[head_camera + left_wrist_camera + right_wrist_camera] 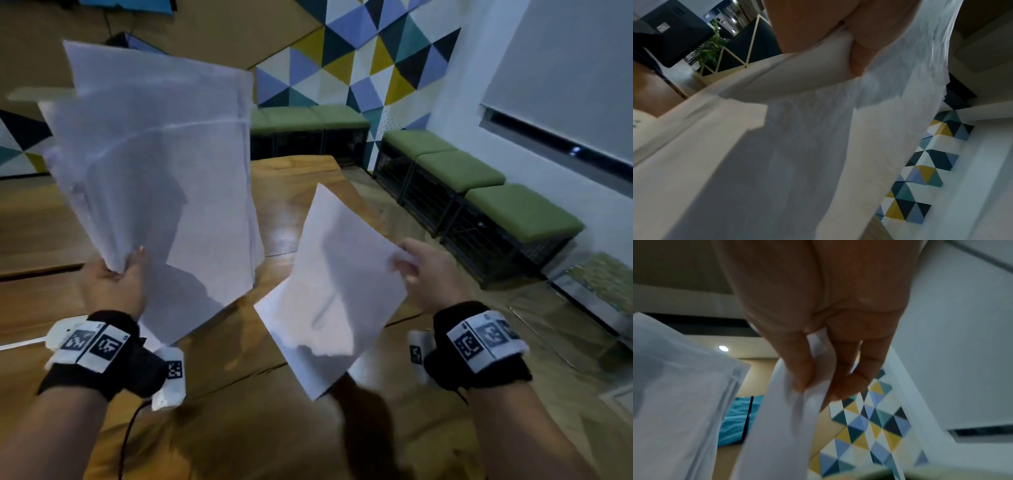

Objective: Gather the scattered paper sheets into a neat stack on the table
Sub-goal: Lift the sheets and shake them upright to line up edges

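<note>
Head view: left hand [114, 284] grips the paper bundle [154, 178] by its lower corner, upright above the counter [239, 411]; right hand [421, 274] pinches a single sheet [329, 291] beside it.

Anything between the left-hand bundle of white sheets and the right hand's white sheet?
Nothing: in the head view only bare wooden table shows through the gap between bundle and sheet.

Both forearms are bare, and each wrist carries a black fabric wrist strap, the left wrist strap [102, 356] and the right wrist strap [479, 349]. White panels printed with black square-code markers [92, 344] wrap over each strap. A small white camera housing [170, 380] with its own marker sits under the left wrist, trailing a thin black cable [128, 435], and a like white housing [418, 353] shows beside the right wrist.
</note>
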